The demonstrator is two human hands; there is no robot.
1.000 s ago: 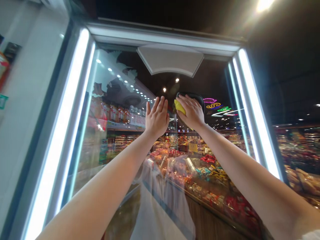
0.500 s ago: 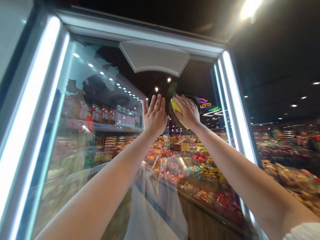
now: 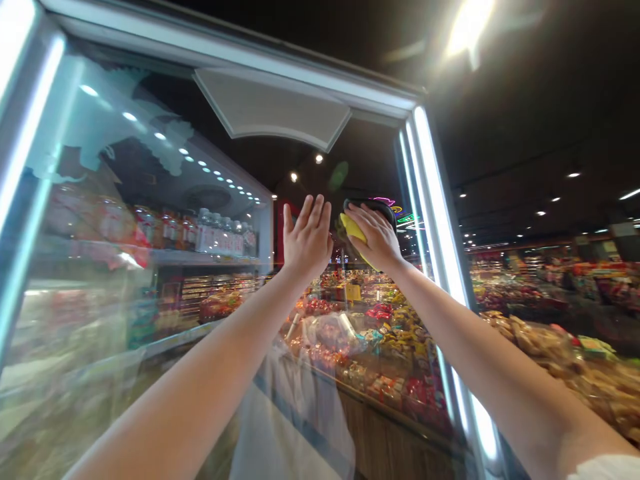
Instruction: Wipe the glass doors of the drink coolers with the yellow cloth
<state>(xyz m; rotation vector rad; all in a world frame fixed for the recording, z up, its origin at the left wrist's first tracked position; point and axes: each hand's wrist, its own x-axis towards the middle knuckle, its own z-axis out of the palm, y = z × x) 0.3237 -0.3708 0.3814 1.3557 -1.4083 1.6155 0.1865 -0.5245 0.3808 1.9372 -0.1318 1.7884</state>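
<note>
My left hand (image 3: 307, 240) is raised toward the glass pane (image 3: 365, 147) with its palm forward and fingers spread, holding nothing. It looks flat against the glass, though contact is hard to confirm. To its right, my right hand (image 3: 374, 235) lies over a yellow-and-black pad (image 3: 354, 229) and presses it to the pane. The pad's yellow edge shows left of the fingers and its dark rounded edge above them; the palm hides the rest. A faint yellow reflection sits beside it.
Lit strips (image 3: 440, 200) and a pale top frame (image 3: 240, 50) border the glass. A light fan-shaped panel (image 3: 280, 107) hangs near the top. Bottles (image 3: 220, 230) on a shelf and heaps of packaged goods (image 3: 395, 327) appear in the glass. Wrapped goods (image 3: 545, 347) lie at right.
The view has turned right, so the frame and panel sit further left. Both hands have shifted right relative to the glass, the right one still on the pad.
</note>
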